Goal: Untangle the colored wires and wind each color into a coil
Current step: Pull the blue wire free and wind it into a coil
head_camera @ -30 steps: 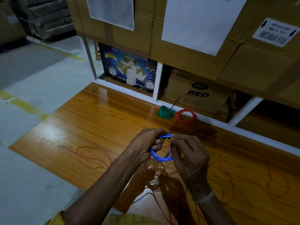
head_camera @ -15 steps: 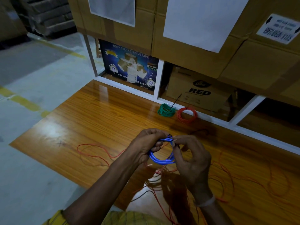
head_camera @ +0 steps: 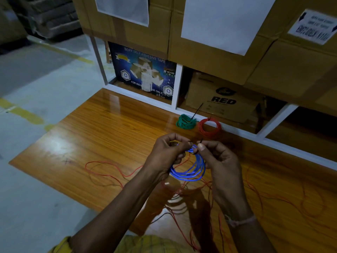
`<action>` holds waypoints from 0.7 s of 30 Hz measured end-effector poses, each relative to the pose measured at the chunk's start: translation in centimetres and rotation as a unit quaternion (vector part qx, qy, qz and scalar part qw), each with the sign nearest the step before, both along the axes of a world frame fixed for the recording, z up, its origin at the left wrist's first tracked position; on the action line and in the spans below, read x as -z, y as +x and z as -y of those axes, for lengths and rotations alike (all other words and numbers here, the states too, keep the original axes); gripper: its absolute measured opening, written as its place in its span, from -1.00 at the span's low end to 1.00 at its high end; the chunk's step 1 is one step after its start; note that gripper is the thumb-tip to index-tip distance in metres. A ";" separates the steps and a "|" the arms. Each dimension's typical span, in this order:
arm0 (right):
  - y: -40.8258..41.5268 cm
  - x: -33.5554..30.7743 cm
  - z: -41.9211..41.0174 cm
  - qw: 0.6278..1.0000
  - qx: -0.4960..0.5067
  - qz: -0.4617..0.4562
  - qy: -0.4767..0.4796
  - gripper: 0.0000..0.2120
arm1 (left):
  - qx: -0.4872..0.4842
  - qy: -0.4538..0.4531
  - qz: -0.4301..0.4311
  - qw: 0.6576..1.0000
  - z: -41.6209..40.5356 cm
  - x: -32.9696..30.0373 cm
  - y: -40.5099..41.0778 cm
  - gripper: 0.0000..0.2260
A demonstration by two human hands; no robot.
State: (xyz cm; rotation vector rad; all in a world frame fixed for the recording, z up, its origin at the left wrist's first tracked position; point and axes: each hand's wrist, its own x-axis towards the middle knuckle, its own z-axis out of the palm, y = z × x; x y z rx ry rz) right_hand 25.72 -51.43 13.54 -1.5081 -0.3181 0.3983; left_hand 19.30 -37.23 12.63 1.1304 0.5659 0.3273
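Binding step, by the look of it: left hand (head_camera: pixel 166 154) and right hand (head_camera: pixel 217 159) pinching a thin dark tie (head_camera: pixel 196 146) round the blue wire coil (head_camera: pixel 189 169), held above the glossy wooden surface (head_camera: pixel 109 132). Next, probably: cinching, then setting beside green coil (head_camera: pixel 186 121) and red coil (head_camera: pixel 209 127).

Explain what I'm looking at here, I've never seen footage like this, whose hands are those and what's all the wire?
There is no machine: a camera worn on a person's head looks down at their own hands. The left hand and right hand hold a blue wire coil above a wooden table, pinching something thin and dark at its top. Loose red wire sprawls on the table. A green coil and a red coil lie finished near the shelves.
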 end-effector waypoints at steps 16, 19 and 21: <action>0.8 -0.9 0.2 0.999 -0.015 -0.029 0.016 -0.95 | -0.033 0.206 0.028 0.978 0.3 -0.3 -0.3 -0.94; 0.8 -0.8 0.1 0.999 -0.006 -0.046 0.010 -0.94 | -0.032 0.242 0.023 0.970 0.3 -0.4 -0.4 -0.95; 0.8 -0.6 0.1 0.999 0.003 -0.046 0.006 -0.93 | -0.036 0.260 0.015 0.965 0.2 -0.3 -0.4 -0.95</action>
